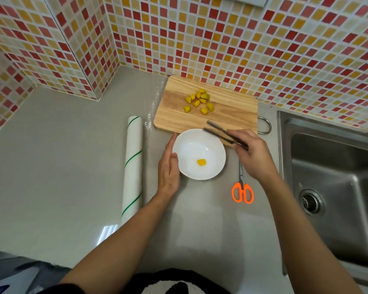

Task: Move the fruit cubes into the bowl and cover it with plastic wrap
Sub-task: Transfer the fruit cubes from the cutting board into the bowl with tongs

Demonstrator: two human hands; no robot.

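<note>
A white bowl (208,145) stands on the grey counter in front of a wooden cutting board (227,107). One yellow fruit cube (201,162) lies in the bowl. Several more yellow cubes (199,100) sit in a loose cluster on the board. My left hand (168,166) rests flat against the bowl's left rim. My right hand (251,154) holds dark chopsticks (223,133) whose empty tips hover over the bowl's far rim. A roll of plastic wrap (132,166), white with green stripes, lies to the left of the bowl.
Orange-handled scissors (242,190) lie on the counter right of the bowl, partly under my right wrist. A steel sink (336,183) fills the right side. A tiled wall (221,39) runs behind the board and on the left.
</note>
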